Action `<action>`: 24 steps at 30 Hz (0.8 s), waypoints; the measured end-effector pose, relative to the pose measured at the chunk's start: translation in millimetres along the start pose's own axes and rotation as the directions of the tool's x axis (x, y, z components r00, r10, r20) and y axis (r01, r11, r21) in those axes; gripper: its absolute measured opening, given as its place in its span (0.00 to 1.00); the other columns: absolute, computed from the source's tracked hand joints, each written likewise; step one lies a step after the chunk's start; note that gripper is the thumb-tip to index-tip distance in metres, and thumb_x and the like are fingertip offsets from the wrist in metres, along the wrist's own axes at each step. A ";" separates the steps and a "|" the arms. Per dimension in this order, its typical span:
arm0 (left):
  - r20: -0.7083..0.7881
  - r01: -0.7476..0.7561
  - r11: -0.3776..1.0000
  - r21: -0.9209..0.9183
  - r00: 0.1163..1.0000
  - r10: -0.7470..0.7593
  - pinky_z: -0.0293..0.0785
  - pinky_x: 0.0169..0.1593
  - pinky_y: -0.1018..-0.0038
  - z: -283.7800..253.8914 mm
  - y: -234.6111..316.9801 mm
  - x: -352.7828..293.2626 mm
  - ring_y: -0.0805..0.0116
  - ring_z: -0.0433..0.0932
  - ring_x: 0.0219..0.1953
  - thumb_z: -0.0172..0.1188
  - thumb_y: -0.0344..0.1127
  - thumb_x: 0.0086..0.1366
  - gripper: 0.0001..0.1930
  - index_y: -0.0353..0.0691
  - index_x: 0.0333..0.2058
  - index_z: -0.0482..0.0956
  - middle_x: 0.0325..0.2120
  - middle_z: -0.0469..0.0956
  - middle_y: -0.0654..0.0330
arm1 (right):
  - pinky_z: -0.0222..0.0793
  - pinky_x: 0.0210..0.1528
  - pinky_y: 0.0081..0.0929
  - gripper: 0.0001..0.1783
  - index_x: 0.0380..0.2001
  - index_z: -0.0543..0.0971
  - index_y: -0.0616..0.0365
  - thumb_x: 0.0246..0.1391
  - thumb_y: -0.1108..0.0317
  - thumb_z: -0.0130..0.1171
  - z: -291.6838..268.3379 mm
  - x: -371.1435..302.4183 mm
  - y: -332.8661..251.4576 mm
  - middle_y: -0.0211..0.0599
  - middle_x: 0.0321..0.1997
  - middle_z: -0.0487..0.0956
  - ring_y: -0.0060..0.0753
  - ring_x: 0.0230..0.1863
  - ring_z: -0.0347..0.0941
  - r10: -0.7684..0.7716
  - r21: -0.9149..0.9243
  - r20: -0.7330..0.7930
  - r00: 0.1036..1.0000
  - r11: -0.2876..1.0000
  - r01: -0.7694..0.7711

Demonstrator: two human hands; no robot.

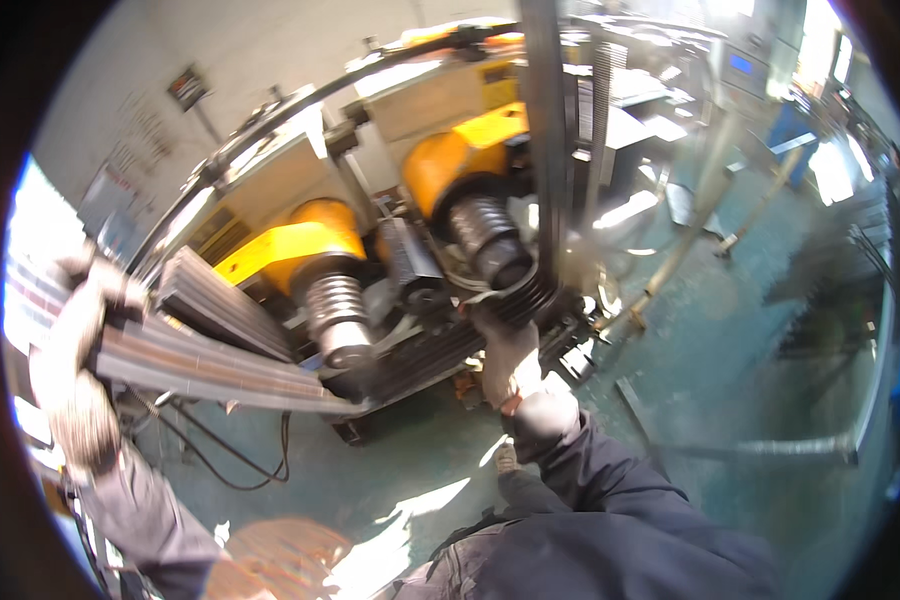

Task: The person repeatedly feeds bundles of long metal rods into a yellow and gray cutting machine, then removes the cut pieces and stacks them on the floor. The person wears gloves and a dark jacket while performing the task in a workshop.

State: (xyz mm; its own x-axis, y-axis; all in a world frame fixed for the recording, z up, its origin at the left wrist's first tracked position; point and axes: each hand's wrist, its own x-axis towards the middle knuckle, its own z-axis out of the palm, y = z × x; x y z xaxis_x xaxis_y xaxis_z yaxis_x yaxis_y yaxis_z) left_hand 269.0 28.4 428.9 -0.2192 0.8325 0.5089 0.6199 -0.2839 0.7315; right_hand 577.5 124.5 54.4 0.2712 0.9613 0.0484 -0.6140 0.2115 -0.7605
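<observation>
A long bundle of ribbed metal strips (220, 368) runs from the left toward the machine's front, where a dark stretch curves up to the right. My left hand (82, 345), in a pale knit glove, is closed around its left end; motion blurs the fingers. My right hand (510, 362), also gloved, reaches to the dark stretch and grips its near edge, its fingertips partly hidden. Just behind the strips are two ribbed metal rollers (338, 318) (485, 235) under orange housings (310, 240). A shorter strip bundle (225, 305) slants behind the long one.
A dark upright post (543, 140) stands right of the rollers. Cables (235, 475) loop on the green floor (760, 330) below the strips. Metal bars and a slanted stand (670, 270) are on the right. A control box with a blue screen (741, 64) is at the back.
</observation>
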 end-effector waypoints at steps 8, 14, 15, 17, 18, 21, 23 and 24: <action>-0.114 0.147 0.651 -0.745 0.933 -0.342 0.80 0.54 0.65 -2.0 -44.5 -211.4 0.65 0.82 0.39 0.61 0.33 0.79 0.22 0.38 0.68 0.73 0.40 0.80 0.59 | 0.85 0.47 0.35 0.07 0.49 0.81 0.61 0.72 0.79 0.62 -206.3 -145.4 -168.6 0.34 0.38 0.85 0.35 0.38 0.85 0.249 0.319 -0.396 0.884 0.940 -0.121; 0.520 0.692 0.060 -0.719 0.594 -0.613 0.79 0.67 0.57 123.4 -109.0 -401.0 0.58 0.86 0.55 0.56 0.33 0.78 0.15 0.31 0.53 0.85 0.50 0.88 0.51 | 0.82 0.41 0.28 0.09 0.54 0.81 0.62 0.74 0.79 0.63 -337.1 -244.0 -361.9 0.29 0.37 0.85 0.25 0.34 0.82 -0.570 -0.725 -0.427 0.702 0.680 0.111; 0.778 0.774 -0.252 -0.580 0.435 -0.453 0.79 0.67 0.56 165.3 -120.4 -418.9 0.57 0.84 0.59 0.58 0.31 0.76 0.14 0.32 0.53 0.86 0.52 0.87 0.51 | 0.81 0.40 0.28 0.10 0.54 0.82 0.61 0.74 0.79 0.63 -354.7 -253.8 -398.6 0.30 0.37 0.85 0.23 0.34 0.82 -0.669 -0.846 -0.364 0.648 0.528 0.069; 0.833 0.786 -0.363 -0.500 0.322 -0.450 0.80 0.67 0.59 242.4 -115.1 -499.2 0.54 0.86 0.57 0.60 0.32 0.75 0.15 0.30 0.54 0.86 0.52 0.89 0.47 | 0.80 0.42 0.31 0.09 0.53 0.84 0.60 0.73 0.76 0.65 -383.0 -259.2 -467.2 0.34 0.36 0.86 0.28 0.35 0.84 -0.779 -0.956 -0.260 0.570 0.292 -0.035; 0.772 0.860 -0.249 -0.445 0.228 -0.594 0.79 0.68 0.55 271.7 -107.8 -532.3 0.50 0.87 0.57 0.61 0.31 0.73 0.18 0.28 0.56 0.85 0.51 0.89 0.45 | 0.81 0.43 0.35 0.09 0.52 0.85 0.59 0.72 0.75 0.66 -399.0 -257.4 -499.6 0.39 0.37 0.87 0.35 0.36 0.86 -0.806 -0.974 -0.216 0.551 0.221 -0.060; 0.725 0.931 0.366 0.023 0.236 -0.647 0.79 0.69 0.52 325.9 -81.4 -590.0 0.47 0.87 0.58 0.61 0.30 0.71 0.20 0.26 0.57 0.85 0.53 0.89 0.43 | 0.80 0.52 0.55 0.14 0.52 0.85 0.55 0.67 0.64 0.72 -460.1 -236.2 -578.9 0.57 0.46 0.88 0.71 0.51 0.84 -0.832 -0.958 -0.057 0.552 -0.109 -0.263; 0.781 0.986 0.154 -0.063 0.145 -0.608 0.80 0.68 0.52 347.5 -65.3 -594.5 0.48 0.87 0.58 0.61 0.31 0.71 0.19 0.26 0.57 0.85 0.53 0.89 0.43 | 0.80 0.53 0.60 0.16 0.54 0.84 0.52 0.70 0.57 0.69 -516.5 -209.4 -609.7 0.56 0.47 0.89 0.70 0.51 0.86 -0.810 -0.874 -0.072 0.581 -0.229 -0.428; 0.806 0.994 0.038 -0.098 0.102 -0.584 0.81 0.68 0.53 355.9 -56.3 -591.1 0.48 0.87 0.58 0.62 0.31 0.71 0.19 0.26 0.57 0.85 0.53 0.89 0.43 | 0.80 0.53 0.61 0.16 0.54 0.83 0.51 0.71 0.56 0.67 -549.8 -195.1 -618.8 0.56 0.47 0.89 0.70 0.51 0.86 -0.787 -0.818 -0.101 0.608 -0.282 -0.501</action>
State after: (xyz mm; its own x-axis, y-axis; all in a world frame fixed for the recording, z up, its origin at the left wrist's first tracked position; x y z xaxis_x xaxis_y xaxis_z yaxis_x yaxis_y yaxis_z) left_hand 631.9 -278.4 -74.6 0.2228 0.6336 -0.7409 -0.2683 0.7705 0.5782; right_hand 1312.0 -291.1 159.5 0.7234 0.4004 0.5625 0.6438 -0.6855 -0.3399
